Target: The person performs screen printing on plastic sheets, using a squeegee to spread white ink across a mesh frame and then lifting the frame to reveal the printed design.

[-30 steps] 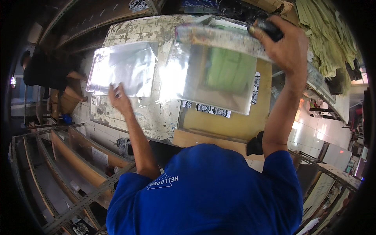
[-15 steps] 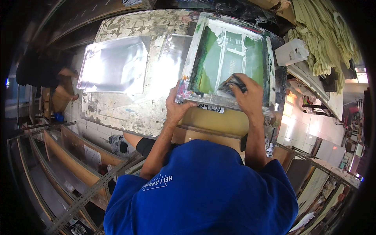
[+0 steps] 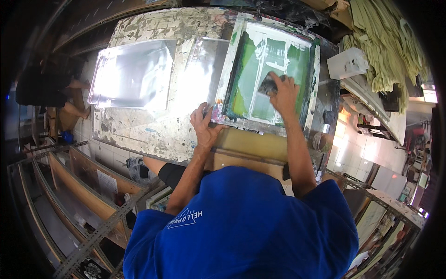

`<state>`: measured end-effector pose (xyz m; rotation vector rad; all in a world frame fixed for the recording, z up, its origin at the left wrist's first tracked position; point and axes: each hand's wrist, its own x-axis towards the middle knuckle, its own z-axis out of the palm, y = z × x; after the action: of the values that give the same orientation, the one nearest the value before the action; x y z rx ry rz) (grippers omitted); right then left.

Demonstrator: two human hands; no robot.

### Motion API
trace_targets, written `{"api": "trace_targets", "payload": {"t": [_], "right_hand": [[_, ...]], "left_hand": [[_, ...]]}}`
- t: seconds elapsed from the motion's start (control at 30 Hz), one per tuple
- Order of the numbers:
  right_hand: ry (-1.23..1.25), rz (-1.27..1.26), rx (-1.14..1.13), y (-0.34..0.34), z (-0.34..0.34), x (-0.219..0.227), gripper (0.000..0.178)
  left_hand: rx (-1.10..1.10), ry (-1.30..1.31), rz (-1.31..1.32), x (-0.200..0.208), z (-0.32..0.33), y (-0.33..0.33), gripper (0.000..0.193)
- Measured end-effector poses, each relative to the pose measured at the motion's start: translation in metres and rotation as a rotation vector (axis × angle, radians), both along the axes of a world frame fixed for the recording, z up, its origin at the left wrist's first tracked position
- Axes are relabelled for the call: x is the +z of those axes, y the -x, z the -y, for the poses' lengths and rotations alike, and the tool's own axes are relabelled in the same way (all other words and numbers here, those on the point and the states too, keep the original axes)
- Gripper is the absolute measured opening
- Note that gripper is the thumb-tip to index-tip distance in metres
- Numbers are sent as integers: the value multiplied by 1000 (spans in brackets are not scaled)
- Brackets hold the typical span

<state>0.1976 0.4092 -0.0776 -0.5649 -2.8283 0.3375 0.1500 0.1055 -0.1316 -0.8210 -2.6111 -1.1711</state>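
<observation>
A screen-printing frame (image 3: 231,56) with pale, worn edges lies at the right of the worktable. Its green mesh (image 3: 272,51) carries streaks of white ink. My right hand (image 3: 285,95) is closed around a small dark squeegee (image 3: 268,85), held over the middle of the mesh. At the frame's near left corner, my left hand (image 3: 206,124) grips the edge, the thumb along the near side. Ink smears partly cover that corner. A yellowish board (image 3: 255,139) shows just below the frame's near edge.
Clear plastic sheets (image 3: 132,74) lie on the paint-spotted table (image 3: 148,130) to the left. A white plastic container (image 3: 346,63) stands at the right, near hanging yellowish strips (image 3: 378,42). Wooden racks (image 3: 79,179) are at lower left. Another person's hand (image 3: 85,112) shows at far left.
My right hand has moved the squeegee away from the frame's near edge, toward the middle of the mesh. The printed piece seen under the near edge is now mostly hidden. My left hand remains at the corner.
</observation>
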Motion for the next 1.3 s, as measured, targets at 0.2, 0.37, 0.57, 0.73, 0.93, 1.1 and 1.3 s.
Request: {"api": "trace_targets", "payload": {"t": [0.2,0.37,0.57,0.73,0.93,1.1,1.3], "right_hand": [[-88,-58,-51,64,-65,-7,75],[26,-182,90,82,-106,-16,59],[-88,-116,89,44,-44,10,36],[-83,-118,123,-23,28,36,38],[-16,-361,192,-58,63,116,32],[-129,-536,187,-28,35,182,33],[-171,-495,131,20,-7,247,35]], "left_hand": [[-2,-8,-4,-5,2,-1,87],[-15,-28,-2,-2,0,-1,86],[-18,-83,109,-13,5,-7,88],[-5,-163,148,-3,1,-11,79],[19,-319,46,59,-18,-1,71],[84,-571,110,127,-50,26,54],[-12,-500,84,148,-50,69,40]]}}
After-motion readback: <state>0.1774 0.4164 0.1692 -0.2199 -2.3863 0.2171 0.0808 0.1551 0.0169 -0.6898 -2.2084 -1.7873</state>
